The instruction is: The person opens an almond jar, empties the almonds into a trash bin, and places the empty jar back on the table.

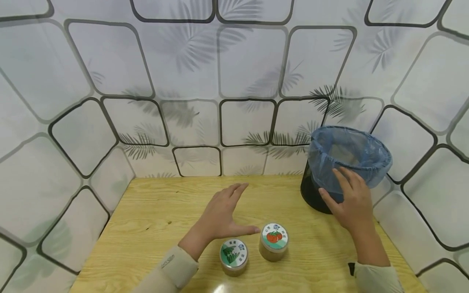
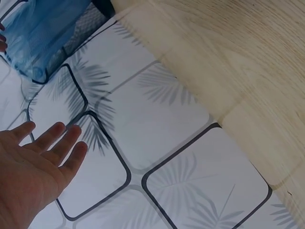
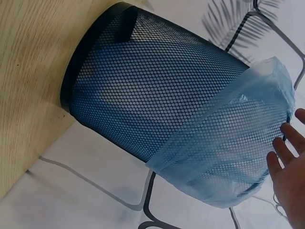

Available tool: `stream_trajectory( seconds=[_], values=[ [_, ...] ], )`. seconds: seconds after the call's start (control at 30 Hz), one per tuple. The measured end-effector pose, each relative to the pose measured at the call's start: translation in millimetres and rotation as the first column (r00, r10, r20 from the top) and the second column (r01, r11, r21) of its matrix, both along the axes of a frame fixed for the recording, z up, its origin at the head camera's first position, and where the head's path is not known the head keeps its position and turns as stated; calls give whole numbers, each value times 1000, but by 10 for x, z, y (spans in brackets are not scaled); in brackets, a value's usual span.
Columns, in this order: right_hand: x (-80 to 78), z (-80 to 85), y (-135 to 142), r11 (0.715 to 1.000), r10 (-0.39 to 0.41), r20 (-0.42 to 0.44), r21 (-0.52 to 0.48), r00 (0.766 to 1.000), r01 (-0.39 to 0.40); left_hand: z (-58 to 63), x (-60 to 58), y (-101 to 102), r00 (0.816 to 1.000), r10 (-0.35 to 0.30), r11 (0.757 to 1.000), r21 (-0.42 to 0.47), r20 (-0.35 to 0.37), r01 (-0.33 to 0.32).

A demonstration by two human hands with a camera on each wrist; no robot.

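Observation:
A black mesh wastebasket (image 3: pixel 143 76) stands at the right back of the table in the head view. A blue plastic bag (image 1: pixel 326 175) lines it and is folded over its rim. My right hand (image 1: pixel 352 203) is held in front of the bag, fingers spread; in the right wrist view the fingertips are close to the bag-covered rim, and I cannot tell if they touch. My left hand (image 1: pixel 223 215) is raised above the table, thumb and fingers apart, holding nothing. Below it are two small round tubs: one with green vegetables on its lid (image 1: pixel 233 253), one with tomatoes (image 1: pixel 274 236).
The light wooden table (image 1: pixel 146 228) runs back to a wall (image 1: pixel 190 122) covered in leaf-and-square patterned sheeting. Similar sheeting closes in the left and right sides. The wastebasket stands close to the right-hand wall.

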State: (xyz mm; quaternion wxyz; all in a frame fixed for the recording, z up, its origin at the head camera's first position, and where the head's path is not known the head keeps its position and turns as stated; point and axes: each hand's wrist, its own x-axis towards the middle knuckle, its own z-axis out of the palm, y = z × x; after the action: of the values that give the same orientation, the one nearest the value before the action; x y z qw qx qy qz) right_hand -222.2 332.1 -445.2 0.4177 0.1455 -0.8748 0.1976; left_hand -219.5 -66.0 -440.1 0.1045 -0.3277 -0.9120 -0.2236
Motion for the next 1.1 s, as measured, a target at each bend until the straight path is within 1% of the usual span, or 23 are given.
stream_trajectory(
  seconds=[0.1,0.27,0.37,0.5,0.7,0.8,0.97,1.1],
  values=[
    [-8,-12,21,1000,-7,-22,-9,1000,7,17,3,29,1000,-12,1000,6,-9,12],
    [-16,0,43,999,-26,-103,-29,994,24,34,8,64,1000,-19,1000,10,-18,19],
    [-9,2,59,998,-43,-113,-39,993,39,37,12,87,999,-25,1000,15,-21,25],
    [5,-7,84,998,-60,-84,-40,995,56,48,12,120,999,-29,999,15,-27,30],
    [18,-13,107,997,-66,-62,-55,996,63,87,3,162,999,-34,999,5,-11,34],
    [1,-14,105,995,-71,-90,-80,993,64,92,-5,176,999,-39,999,15,-11,40],
    [-40,-17,108,991,-93,-155,-107,983,77,61,-16,193,999,-38,999,29,5,38],
    [-44,-9,132,991,-102,-167,-107,981,85,53,-21,205,999,-32,999,26,4,32]
  ],
)
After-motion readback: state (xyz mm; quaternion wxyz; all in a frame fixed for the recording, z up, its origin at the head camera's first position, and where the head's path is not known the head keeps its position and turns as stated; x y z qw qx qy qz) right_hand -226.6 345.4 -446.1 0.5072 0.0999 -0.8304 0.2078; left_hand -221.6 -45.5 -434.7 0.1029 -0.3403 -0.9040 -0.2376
